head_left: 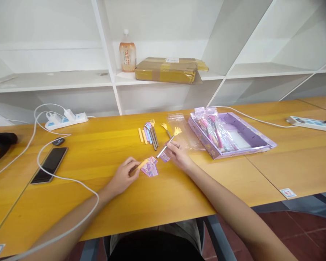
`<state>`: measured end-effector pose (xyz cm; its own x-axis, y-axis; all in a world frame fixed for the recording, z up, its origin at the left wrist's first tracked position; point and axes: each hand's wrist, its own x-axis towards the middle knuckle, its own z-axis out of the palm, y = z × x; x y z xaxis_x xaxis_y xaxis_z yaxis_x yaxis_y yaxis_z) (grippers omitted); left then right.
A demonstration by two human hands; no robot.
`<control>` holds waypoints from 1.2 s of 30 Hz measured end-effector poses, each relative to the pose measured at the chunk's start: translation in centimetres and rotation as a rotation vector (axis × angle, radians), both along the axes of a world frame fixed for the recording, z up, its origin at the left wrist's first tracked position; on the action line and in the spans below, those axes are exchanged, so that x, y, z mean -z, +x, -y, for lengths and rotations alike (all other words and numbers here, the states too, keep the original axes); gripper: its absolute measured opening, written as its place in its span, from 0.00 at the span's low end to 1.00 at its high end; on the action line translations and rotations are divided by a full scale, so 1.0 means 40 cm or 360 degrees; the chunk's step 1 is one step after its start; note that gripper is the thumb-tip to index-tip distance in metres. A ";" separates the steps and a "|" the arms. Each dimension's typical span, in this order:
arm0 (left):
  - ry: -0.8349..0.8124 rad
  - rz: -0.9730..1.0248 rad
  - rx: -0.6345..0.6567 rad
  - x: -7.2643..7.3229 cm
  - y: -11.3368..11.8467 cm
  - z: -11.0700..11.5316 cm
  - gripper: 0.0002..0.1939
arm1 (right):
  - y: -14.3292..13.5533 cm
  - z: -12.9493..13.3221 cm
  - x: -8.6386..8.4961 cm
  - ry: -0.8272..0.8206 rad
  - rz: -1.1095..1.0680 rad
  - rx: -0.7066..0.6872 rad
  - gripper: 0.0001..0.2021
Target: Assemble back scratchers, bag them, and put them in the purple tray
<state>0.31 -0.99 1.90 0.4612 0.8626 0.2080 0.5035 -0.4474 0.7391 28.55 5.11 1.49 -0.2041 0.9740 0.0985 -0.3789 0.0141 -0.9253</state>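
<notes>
My left hand (125, 174) pinches a short yellow-orange stick (143, 164) beside pink and purple printed cards (151, 169) on the table. My right hand (177, 154) holds a thin rod with a silver shaft and a yellow hand-shaped end (177, 131), tilted up to the right. Just behind it lies another yellow hand-shaped piece (164, 126) with a dark shaft. Another printed card (164, 157) lies partly under the rod. Between and beyond my hands, several hand-ended rods (152, 132) lie side by side, next to short yellow sticks (140, 135) and blue and purple ones.
A purple tray (256, 146) with bagged pink items (214, 132) stands at the right, clear bags (188, 136) beside it. A phone (50, 165), power strip (66, 121) and white cable (78, 181) are at the left. A bottle (127, 56) and cardboard box (167, 70) sit on the shelf.
</notes>
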 end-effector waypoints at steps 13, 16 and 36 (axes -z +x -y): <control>0.0053 -0.0014 0.0009 -0.002 -0.017 -0.002 0.13 | -0.006 0.022 0.004 0.0090 0.0438 -0.0059 0.23; 0.0029 0.0010 0.0002 -0.005 -0.016 -0.002 0.14 | -0.004 0.026 0.002 0.0099 0.0541 -0.0051 0.23; 0.0025 -0.0044 -0.0011 0.005 -0.005 0.010 0.14 | -0.024 0.040 0.001 -0.0020 0.0604 0.0029 0.25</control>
<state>0.09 -1.40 1.70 0.4608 0.8625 0.2090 0.5269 -0.4554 0.7177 27.58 3.51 1.44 -0.2067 0.9784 0.0071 -0.0090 0.0054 -0.9999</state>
